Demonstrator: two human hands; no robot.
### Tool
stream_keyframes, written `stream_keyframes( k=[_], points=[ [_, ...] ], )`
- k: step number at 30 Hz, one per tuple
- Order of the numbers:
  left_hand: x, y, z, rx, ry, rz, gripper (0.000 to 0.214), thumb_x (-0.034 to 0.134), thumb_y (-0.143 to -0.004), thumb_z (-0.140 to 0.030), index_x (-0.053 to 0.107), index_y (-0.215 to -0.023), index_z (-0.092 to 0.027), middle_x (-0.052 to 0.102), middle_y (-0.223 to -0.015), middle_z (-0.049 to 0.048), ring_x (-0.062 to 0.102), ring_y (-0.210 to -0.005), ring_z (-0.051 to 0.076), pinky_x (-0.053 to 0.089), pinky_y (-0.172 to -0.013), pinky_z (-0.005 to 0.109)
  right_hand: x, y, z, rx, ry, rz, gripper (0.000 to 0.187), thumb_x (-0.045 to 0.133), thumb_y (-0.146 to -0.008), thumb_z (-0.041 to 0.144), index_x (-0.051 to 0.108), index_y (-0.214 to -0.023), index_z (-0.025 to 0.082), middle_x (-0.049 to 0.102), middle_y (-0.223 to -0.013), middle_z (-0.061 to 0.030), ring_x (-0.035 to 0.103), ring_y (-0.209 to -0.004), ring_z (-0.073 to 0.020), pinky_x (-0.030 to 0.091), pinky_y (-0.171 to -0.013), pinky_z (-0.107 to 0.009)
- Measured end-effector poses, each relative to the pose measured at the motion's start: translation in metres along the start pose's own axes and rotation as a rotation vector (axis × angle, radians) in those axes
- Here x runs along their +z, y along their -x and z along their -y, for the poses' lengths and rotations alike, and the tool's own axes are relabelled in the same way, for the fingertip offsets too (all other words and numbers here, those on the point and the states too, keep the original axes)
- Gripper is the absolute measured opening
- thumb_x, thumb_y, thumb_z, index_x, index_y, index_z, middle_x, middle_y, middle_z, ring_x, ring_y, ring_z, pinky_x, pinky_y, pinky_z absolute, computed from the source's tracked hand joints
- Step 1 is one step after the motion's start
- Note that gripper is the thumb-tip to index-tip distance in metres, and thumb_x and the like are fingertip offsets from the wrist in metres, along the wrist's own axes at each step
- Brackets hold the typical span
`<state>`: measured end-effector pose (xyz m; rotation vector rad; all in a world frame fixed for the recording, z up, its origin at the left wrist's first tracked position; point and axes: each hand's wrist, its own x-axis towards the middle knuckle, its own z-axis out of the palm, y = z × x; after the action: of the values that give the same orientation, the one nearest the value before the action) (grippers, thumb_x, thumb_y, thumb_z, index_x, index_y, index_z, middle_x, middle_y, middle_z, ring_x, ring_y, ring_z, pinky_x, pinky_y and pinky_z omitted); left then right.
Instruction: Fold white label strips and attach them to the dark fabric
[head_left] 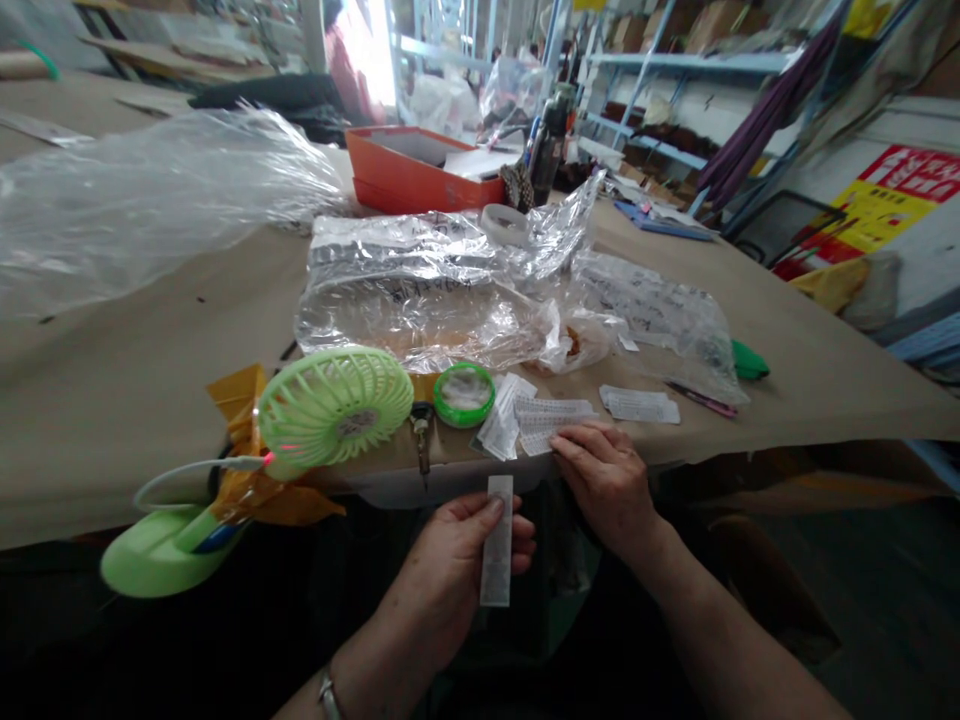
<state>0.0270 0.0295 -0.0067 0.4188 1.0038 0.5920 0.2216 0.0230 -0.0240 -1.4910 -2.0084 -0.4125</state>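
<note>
My left hand (pixel 465 540) is closed on a narrow whitish strip (pixel 496 575), thumb on top, held upright just in front of the table edge. My right hand (pixel 607 480) rests at the table edge, its fingers together on the lower right corner of some printed paper strips (pixel 551 415); the fingertips are partly hidden. Left of these lie more pale strips (pixel 506 415), overlapping at an angle. Another small stack of printed strips (pixel 639 404) sits to the right. A round green-rimmed container (pixel 464 394) with whitish contents stands behind and left of the strips.
A green fan (pixel 337 408) with a white cable stands at the left table edge, beside brown tape. A small pointed tool (pixel 422 440) lies near it. Clear plastic bags (pixel 405 300), a tape roll (pixel 504 226) and an orange box (pixel 420 170) are behind. A pen (pixel 701 400) lies right.
</note>
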Motion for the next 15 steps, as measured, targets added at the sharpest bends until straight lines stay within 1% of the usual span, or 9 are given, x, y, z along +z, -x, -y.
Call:
stream_keyframes(
  k=[3, 5, 8, 10, 12, 15],
  points=[
    [0.001, -0.002, -0.001, -0.004, -0.025, -0.003, 0.010, 0.061, -0.082, -0.018, 0.065, -0.082, -0.009, 0.070, -0.064, 0.0071, 0.063, -0.052, 0.013, 0.052, -0.054, 0.024, 0.000, 0.000, -0.004, 0.013, -0.105, -0.048, 0.013, 0.057, -0.087, 0.015, 0.069, -0.090, 0.019, 0.071, -0.091, -0.0055, 0.059, -0.091, -0.0202, 0.049, -0.085, -0.037],
    [0.002, -0.004, -0.002, -0.012, -0.028, 0.007, 0.011, 0.060, -0.082, -0.018, 0.065, -0.082, -0.009, 0.070, -0.064, 0.0076, 0.063, -0.051, 0.013, 0.052, -0.054, 0.025, -0.004, -0.001, -0.003, 0.031, -0.189, -0.084, 0.013, 0.057, -0.086, 0.014, 0.068, -0.090, 0.019, 0.070, -0.089, -0.0052, 0.060, -0.090, -0.0198, 0.049, -0.083, -0.038],
    [0.006, -0.004, -0.004, -0.046, -0.006, 0.074, 0.011, 0.059, -0.082, -0.017, 0.066, -0.083, -0.008, 0.070, -0.066, 0.0087, 0.063, -0.052, 0.014, 0.052, -0.055, 0.026, -0.011, -0.001, 0.006, 0.005, -0.341, -0.121, 0.015, 0.058, -0.085, 0.012, 0.068, -0.090, 0.022, 0.069, -0.090, -0.0049, 0.058, -0.095, -0.0202, 0.050, -0.083, -0.039],
    [0.009, -0.002, -0.005, -0.058, 0.027, 0.147, 0.012, 0.061, -0.079, -0.017, 0.067, -0.083, -0.008, 0.070, -0.067, 0.0085, 0.062, -0.052, 0.013, 0.051, -0.055, 0.025, -0.015, 0.001, 0.017, -0.076, -0.441, -0.088, 0.014, 0.058, -0.085, 0.014, 0.068, -0.089, 0.024, 0.068, -0.090, -0.0037, 0.057, -0.099, -0.0205, 0.050, -0.083, -0.039],
    [0.010, -0.001, -0.005, -0.040, 0.081, 0.213, 0.011, 0.065, -0.075, -0.017, 0.069, -0.080, -0.007, 0.069, -0.066, 0.0075, 0.061, -0.052, 0.012, 0.047, -0.051, 0.022, -0.014, 0.005, 0.028, -0.168, -0.505, -0.026, 0.011, 0.060, -0.085, 0.017, 0.069, -0.087, 0.024, 0.068, -0.086, -0.0021, 0.057, -0.098, -0.0195, 0.049, -0.085, -0.038],
    [0.010, -0.001, -0.002, -0.018, 0.151, 0.245, 0.013, 0.071, -0.068, -0.017, 0.070, -0.076, -0.007, 0.067, -0.063, 0.0059, 0.058, -0.051, 0.010, 0.041, -0.047, 0.018, -0.009, 0.010, 0.036, -0.253, -0.527, 0.049, 0.009, 0.061, -0.085, 0.017, 0.068, -0.084, 0.023, 0.068, -0.082, 0.0000, 0.057, -0.095, -0.0175, 0.045, -0.090, -0.038]
  ],
)
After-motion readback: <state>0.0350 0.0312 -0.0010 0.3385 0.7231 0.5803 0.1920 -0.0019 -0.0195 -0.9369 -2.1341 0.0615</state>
